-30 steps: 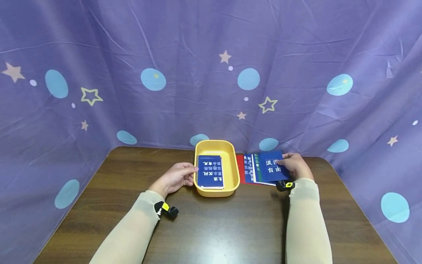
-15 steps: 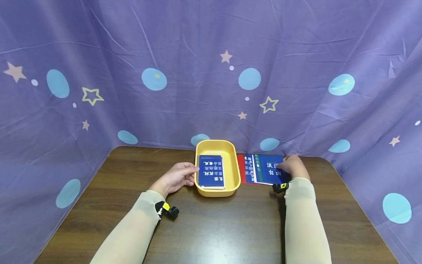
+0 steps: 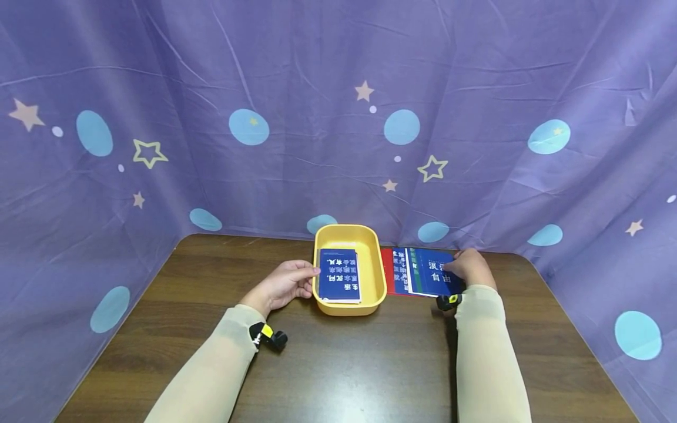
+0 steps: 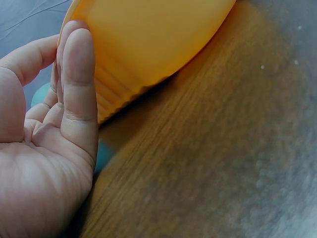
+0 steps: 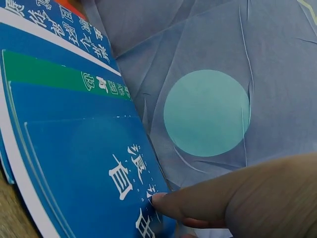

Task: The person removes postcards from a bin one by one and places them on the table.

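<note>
The right hand has its thumb flat on the outer end of the blue card, with the other fingers going over the card's far edge; the grip is narrow and looks like a light pinch, though whether it takes one card or several I cannot tell. Running from those fingers toward the left hand, the cards overlap in a row on the tabletop: the blue one on top under the thumb, a green strip just past it, then more blue with white lettering, and a red card farthest from the thumb, just beside the tray. The left fingers are drawn in on the tray's near wall, thumb at the rim and the others against the outside, so they hold the tray. Directly across that rim from the left thumb lies a stack of cards, face up inside the tray. The step in hand seems to be handling the overlapping row at its outer end, squaring or gripping the top card, while the left hand steadies the tray. The next move would call for a clear choice: ease the right thumb off if the card lies as wanted, or firm the pinch before shifting it, without dragging the cards beneath.
</note>
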The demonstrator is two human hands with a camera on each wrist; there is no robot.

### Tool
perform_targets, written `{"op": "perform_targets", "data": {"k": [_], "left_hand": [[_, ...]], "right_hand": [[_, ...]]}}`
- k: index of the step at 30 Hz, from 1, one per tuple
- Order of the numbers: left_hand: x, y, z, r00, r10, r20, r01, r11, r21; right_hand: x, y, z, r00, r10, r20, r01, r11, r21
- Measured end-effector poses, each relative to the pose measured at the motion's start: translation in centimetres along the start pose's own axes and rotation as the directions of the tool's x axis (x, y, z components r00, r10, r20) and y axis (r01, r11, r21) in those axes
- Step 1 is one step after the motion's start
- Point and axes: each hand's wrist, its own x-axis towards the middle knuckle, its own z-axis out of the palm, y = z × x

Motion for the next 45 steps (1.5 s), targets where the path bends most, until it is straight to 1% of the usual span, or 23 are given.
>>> {"op": "perform_targets", "data": {"k": [4,8,11,15,20,23,26,30,33,37,40,42,45], "left_hand": [[-0.1,0.0,0.2,1.0,0.0,-0.006,0.0,1.0,0.0],[-0.2,0.0,0.3,1.0,-0.004,-0.009,0.005,1.0,0.005],[-0.3,-0.1,0.3,1.0,-0.008,-0.007,0.008,1.0,0.007],[-0.4,-0.2,0.3,1.0,-0.002,-0.004,0.002,1.0,0.003],[-0.4,-0.2,0.2,1.0,0.002,0.001,-0.002,1.0,-0.001],[-0.4,-0.1,0.2,1.0,-0.002,0.001,0.002,1.0,0.0],[-0.4,-0.1,0.3,1.0,-0.004,-0.002,0.004,1.0,0.0],[-0.3,-0.2,0.3,1.0,-0.006,-0.008,0.006,1.0,0.006],[-0.2,-0.2,0.2,1.0,-0.001,-0.006,0.001,1.0,0.012],[-0.3,0.0,0.2,1.0,0.013,-0.005,-0.013,1.0,0.012],[-0.3,0.0,0.1,1.0,0.011,-0.008,-0.011,1.0,0.009],[-0.3,0.0,0.1,1.0,0.006,-0.009,-0.006,1.0,0.008],[-0.3,0.0,0.1,1.0,0.001,-0.011,-0.001,1.0,0.007]], "right_hand": [[-0.2,0.0,-0.2,1.0,-0.009,-0.006,0.009,1.0,0.005],[-0.5,-0.2,-0.8,0.998,-0.023,-0.061,0.024,1.0,0.015],[-0.9,-0.7,-1.3,0.992,-0.051,-0.114,0.055,0.998,0.029],[-1.3,-1.8,-2.0,0.985,-0.115,-0.131,0.124,0.99,0.064],[-2.4,-3.9,-2.5,0.98,-0.182,-0.084,0.193,0.968,0.16],[-3.1,-5.4,-2.7,0.973,-0.226,-0.051,0.232,0.957,0.174],[-3.4,-6.8,-2.7,0.971,-0.24,-0.007,0.236,0.948,0.215],[-3.9,-8.5,-2.2,0.96,-0.278,0.025,0.262,0.93,0.259],[-4.6,-10.0,-1.5,0.942,-0.333,0.035,0.314,0.915,0.253],[-5.4,-12.5,-0.3,0.915,-0.397,0.075,0.361,0.887,0.286],[-5.9,-14.1,0.6,0.894,-0.437,0.102,0.389,0.867,0.311],[-6.2,-15.0,1.2,0.886,-0.45,0.116,0.398,0.863,0.312],[-6.4,-16.4,2.0,0.879,-0.457,0.136,0.406,0.866,0.291]]}}
